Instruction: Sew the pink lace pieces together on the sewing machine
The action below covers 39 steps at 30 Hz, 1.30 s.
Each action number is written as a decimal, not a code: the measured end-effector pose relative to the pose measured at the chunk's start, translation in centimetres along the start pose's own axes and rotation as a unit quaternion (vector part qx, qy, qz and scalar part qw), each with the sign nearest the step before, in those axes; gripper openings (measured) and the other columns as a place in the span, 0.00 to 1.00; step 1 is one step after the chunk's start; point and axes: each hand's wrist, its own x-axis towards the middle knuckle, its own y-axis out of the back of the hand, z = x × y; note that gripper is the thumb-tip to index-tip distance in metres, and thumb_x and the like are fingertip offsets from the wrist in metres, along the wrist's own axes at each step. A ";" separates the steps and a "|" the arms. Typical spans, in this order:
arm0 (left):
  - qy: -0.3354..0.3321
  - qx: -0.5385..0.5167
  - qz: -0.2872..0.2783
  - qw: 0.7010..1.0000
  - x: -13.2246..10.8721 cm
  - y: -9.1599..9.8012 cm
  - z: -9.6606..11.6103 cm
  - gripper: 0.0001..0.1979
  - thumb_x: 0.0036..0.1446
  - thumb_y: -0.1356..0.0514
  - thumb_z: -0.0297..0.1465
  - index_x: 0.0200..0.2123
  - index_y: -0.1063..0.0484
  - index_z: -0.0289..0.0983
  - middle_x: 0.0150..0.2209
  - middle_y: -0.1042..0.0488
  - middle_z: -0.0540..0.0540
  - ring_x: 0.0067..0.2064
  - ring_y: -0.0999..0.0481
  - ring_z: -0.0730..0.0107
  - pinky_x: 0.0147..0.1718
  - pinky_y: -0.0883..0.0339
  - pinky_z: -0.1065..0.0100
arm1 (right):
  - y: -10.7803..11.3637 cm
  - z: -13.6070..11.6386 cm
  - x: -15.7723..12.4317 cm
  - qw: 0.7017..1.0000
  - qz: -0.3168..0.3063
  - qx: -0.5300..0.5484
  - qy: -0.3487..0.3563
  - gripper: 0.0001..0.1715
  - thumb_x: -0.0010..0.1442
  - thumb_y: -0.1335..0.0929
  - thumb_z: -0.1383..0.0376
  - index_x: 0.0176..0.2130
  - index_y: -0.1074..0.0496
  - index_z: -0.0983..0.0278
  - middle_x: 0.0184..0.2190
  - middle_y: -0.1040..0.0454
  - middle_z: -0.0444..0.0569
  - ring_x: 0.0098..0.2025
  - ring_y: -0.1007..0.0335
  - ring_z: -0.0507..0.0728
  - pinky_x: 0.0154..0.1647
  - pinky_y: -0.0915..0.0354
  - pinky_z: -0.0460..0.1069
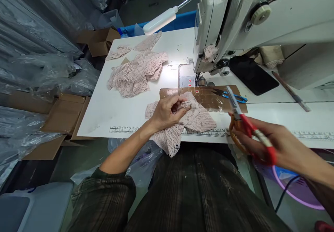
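My left hand (168, 112) pinches a piece of pale pink lace fabric (200, 117) between thumb and fingers at the table's front edge. Part of that lace drapes over the edge towards my lap. Off to the right, my right hand (279, 143) is closed around scissors (247, 125) with red and orange handles. Their blades point up and away from me, apart from the lace; motion blurs them slightly. Blue-handled thread snips (236, 97) lie on a brown taped board (221, 107) just beyond the lace.
A white sewing machine (208, 23) stands behind the board, with a lamp (160, 20) to its left. More lace pieces (135, 73) lie on the table's left side. A black flat object (253, 73) rests under the machine arm. Cardboard boxes (62, 113) and a purple basket (310, 193) flank the table.
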 end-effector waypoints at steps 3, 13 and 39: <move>0.005 -0.008 0.003 1.000 -0.1 0.0 -0.1 0.10 0.60 0.33 0.35 0.40 0.26 0.35 0.23 0.35 0.56 0.23 0.39 0.80 0.21 0.43 0.74 | -0.2 -1.3 1.6 0.990 -0.049 -0.055 0.119 0.13 0.65 0.36 0.56 0.45 0.28 0.59 0.35 0.24 0.48 0.32 0.28 0.54 0.34 0.30 0.48; 0.018 -0.006 -0.006 1.000 -0.1 0.1 0.2 0.09 0.61 0.34 0.34 0.41 0.25 0.35 0.26 0.30 0.53 0.23 0.38 0.80 0.21 0.40 0.74 | -3.3 -1.0 5.2 0.909 0.135 -0.347 0.190 0.21 0.65 0.37 0.51 0.48 0.27 0.61 0.32 0.22 0.52 0.29 0.27 0.59 0.22 0.55 0.48; 0.000 0.006 -0.011 1.000 -0.1 0.2 0.2 0.08 0.59 0.34 0.30 0.42 0.25 0.35 0.29 0.26 0.51 0.23 0.36 0.80 0.22 0.39 0.74 | -4.2 -2.1 4.8 0.932 0.094 -0.309 0.165 0.20 0.65 0.37 0.54 0.44 0.24 0.62 0.23 0.28 0.48 0.20 0.40 0.52 0.23 0.57 0.48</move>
